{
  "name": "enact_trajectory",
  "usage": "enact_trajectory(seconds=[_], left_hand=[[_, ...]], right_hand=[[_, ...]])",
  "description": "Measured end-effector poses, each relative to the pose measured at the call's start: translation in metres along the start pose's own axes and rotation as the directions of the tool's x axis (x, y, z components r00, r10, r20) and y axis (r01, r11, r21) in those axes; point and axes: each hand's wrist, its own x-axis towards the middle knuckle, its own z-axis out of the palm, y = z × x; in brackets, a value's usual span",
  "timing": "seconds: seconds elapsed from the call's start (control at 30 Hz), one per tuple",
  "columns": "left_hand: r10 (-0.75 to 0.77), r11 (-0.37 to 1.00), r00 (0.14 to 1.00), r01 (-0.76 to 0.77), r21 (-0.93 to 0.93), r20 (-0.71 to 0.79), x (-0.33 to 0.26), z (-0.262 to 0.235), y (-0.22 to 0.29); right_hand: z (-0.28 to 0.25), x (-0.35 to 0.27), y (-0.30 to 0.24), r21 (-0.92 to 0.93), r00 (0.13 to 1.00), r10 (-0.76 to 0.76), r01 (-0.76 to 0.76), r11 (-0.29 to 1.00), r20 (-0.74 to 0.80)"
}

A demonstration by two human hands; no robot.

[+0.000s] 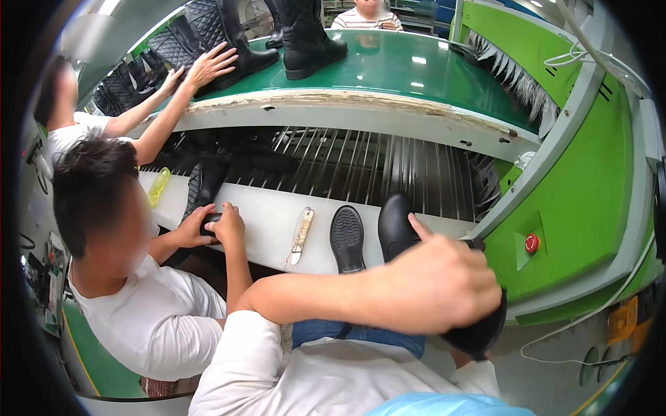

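Light-blue cloth [451, 405] fills the near edge of the head view, with a white shirt [326, 378] right behind it, and across them goes the left forearm, swung over toward the right! At its end the left hand [444, 288] curls over a black boot [397, 225], one finger stretched toward the toe end. Blurred, that grip: I cannot tell whether it clasps the boot or merely presses on it. As for the right hand [460, 358], only a sliver of skin shows below the dark leather, its grip hidden; my reading is that it props the boot from underneath.

And the position? Toe end over the white tabletop [257, 208], the rest angled back toward the body, likely for easy reach and a steady hold. Just left lies a sole-up boot [347, 236], ribbed tread on show, perhaps so its upper needn't stand alone. Farther left, a slim pale-handled tool [302, 236] sits within reach, well short of a co-worker's hands [215, 227].

Now the looks: smooth, plain black, rounded toe, soft sheen up front; much of the middle is covered by that hand.
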Motion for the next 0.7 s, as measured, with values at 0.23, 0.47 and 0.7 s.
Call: enact_trajectory(seconds=[0.23,0.47,0.7], left_hand=[[-0.141,0.835,0.951,-0.034,-0.55,-0.273,0.0,-0.006,-0.006],[-0.695,0.716,0.635,0.569,-0.405,-0.337,-0.086,0.051,-0.118],[-0.795,0.484,0.604,0.567,-0.666,-0.064,-0.101,0.078,-0.113]], right_hand=[[-0.002,-0.009,-0.014,0.0,0.995,-0.014,0.014,1.0,-0.096],[-0.035,-0.003,0.031,-0.025,0.99,-0.134,0.133,0.991,-0.053],[-0.025,-0.026,0.042,-0.189,0.962,-0.273,0.273,0.943,0.025]])
